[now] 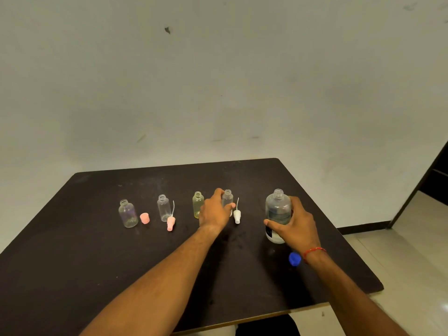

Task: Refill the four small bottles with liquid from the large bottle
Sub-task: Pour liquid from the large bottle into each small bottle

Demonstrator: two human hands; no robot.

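Nearest, a blue cap point(294, 259) lies on the dark table point(97, 263) just beside the right wrist. The right hand point(297, 224) wraps the large bottle point(278, 209), thumb across its near side and fingers curled behind. The bottle stands upright, its uncapped mouth up. Slightly farther, the left hand point(214, 209) closes thumb and fingers round the rightmost small bottle point(227, 198), also upright and open-mouthed, with a white pump top point(237, 214) just beside it. To the left stand the yellowish bottle point(198, 204), second clear bottle point(163, 207) and leftmost clear bottle point(128, 213), all upright.
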